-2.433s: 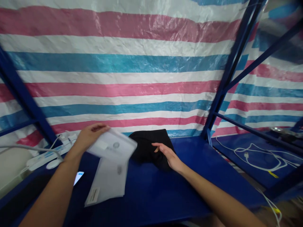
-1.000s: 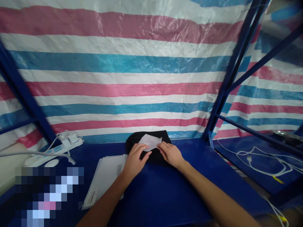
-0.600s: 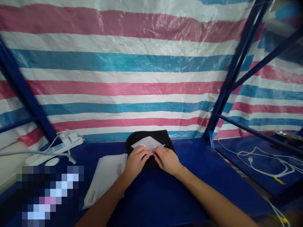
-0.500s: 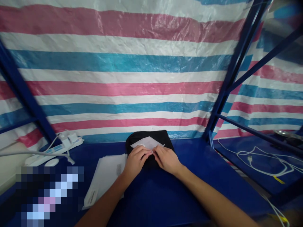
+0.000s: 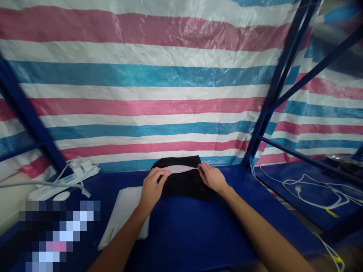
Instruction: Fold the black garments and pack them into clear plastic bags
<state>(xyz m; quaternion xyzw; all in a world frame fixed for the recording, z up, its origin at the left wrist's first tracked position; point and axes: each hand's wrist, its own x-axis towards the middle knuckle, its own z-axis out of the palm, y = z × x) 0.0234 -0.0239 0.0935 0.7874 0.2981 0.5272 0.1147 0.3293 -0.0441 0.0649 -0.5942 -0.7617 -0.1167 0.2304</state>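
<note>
A thin whitish sheet (image 5: 181, 169) is stretched between my two hands, bowed into a narrow leaf shape; whether it is paper or plastic I cannot tell. My left hand (image 5: 153, 184) pinches its left end between thumb and fingers. At the other end, the fingertips of my right hand (image 5: 210, 176) are closed on its right tip. Directly beneath lies a black folded cloth item (image 5: 183, 187) on the blue tabletop (image 5: 195, 230). Beside my left forearm is a stack of white papers (image 5: 124, 207) with some printing.
A white power strip (image 5: 65, 183) with plugs stands at the back left, near a white oval object (image 5: 61, 195). A pixelated patch covers the front left. Blue metal posts (image 5: 262, 117) frame the sides. Loose white cables (image 5: 314, 192) lie right. Striped sheeting (image 5: 159, 105) hangs behind.
My hands have moved apart, the left to the left, the right to the right and away from me. The whitish sheet went from a diamond shape to a narrow, stretched one.
</note>
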